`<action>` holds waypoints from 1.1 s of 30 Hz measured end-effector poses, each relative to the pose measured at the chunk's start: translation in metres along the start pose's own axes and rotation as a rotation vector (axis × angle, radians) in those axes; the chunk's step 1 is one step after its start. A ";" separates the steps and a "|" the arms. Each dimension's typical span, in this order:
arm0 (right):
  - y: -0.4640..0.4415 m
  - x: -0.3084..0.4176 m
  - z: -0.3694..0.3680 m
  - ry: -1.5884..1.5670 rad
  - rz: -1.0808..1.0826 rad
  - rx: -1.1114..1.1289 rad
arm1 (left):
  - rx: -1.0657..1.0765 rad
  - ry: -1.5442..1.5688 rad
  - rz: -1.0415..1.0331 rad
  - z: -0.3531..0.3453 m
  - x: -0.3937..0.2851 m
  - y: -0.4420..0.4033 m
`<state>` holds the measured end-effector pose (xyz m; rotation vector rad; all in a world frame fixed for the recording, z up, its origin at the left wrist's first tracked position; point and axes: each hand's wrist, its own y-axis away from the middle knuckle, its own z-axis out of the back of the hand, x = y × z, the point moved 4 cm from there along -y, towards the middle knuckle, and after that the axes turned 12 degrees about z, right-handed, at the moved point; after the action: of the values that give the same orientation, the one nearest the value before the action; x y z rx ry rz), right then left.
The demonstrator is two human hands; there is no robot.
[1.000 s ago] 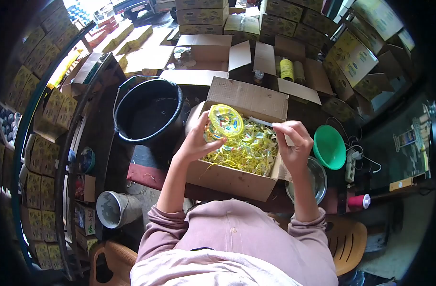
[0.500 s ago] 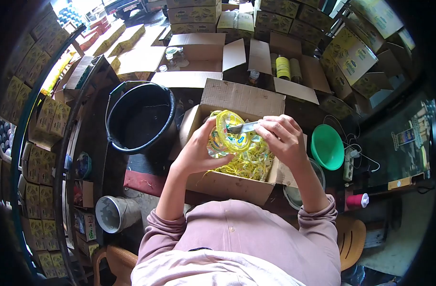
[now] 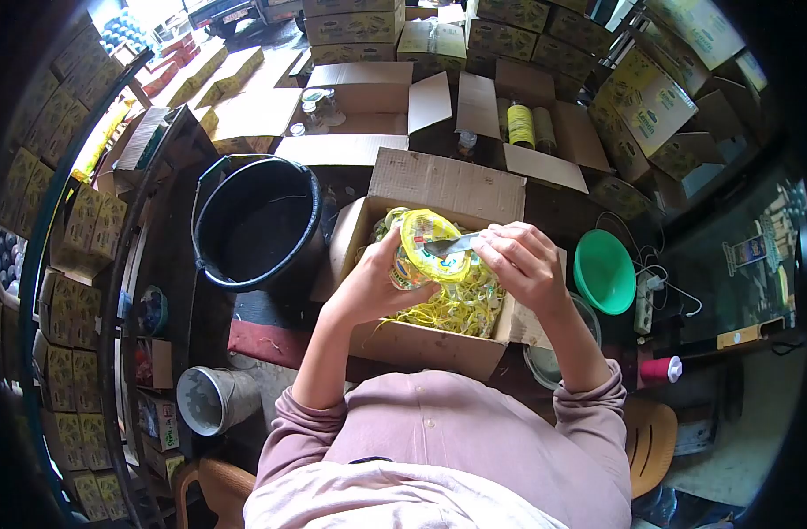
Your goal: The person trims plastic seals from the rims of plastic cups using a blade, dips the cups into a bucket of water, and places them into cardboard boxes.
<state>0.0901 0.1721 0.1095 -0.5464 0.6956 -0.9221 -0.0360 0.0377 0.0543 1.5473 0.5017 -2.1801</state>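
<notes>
My left hand (image 3: pixel 371 280) is wrapped round a clear round plastic container with a yellow rim and printed wrapping (image 3: pixel 418 231), held tilted above an open cardboard box. In my right hand (image 3: pixel 525 260) is a knife (image 3: pixel 452 244) with a flat metal blade, pinched between thumb and fingers. The blade lies across the container's round top; its tip is against or just over the surface, I cannot tell which. Below both hands, the cardboard box (image 3: pixel 439 348) is filled with yellow strips and printed plastic pieces (image 3: pixel 461 304).
A black bucket (image 3: pixel 211 181) stands left, a green bowl (image 3: pixel 605 271) right. Open cartons with jars (image 3: pixel 315 106) and yellow cylinders (image 3: pixel 520 125) sit behind. A grey bucket (image 3: pixel 216 398), a red thread spool (image 3: pixel 659 369), a power strip (image 3: pixel 643 304) and stacked boxes (image 3: pixel 355 25) surround me.
The container's top has turned more toward me and shifted slightly down. The knife blade has moved a little lower, still across the top. Both hands keep their hold.
</notes>
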 end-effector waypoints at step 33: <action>0.020 0.000 -0.018 -0.145 -0.067 -0.150 | 0.469 0.623 0.142 -0.033 0.028 -0.002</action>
<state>0.0871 0.1802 0.0838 -0.7661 0.6213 -0.8875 -0.0186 0.0527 0.0169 2.4480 0.0379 -1.7526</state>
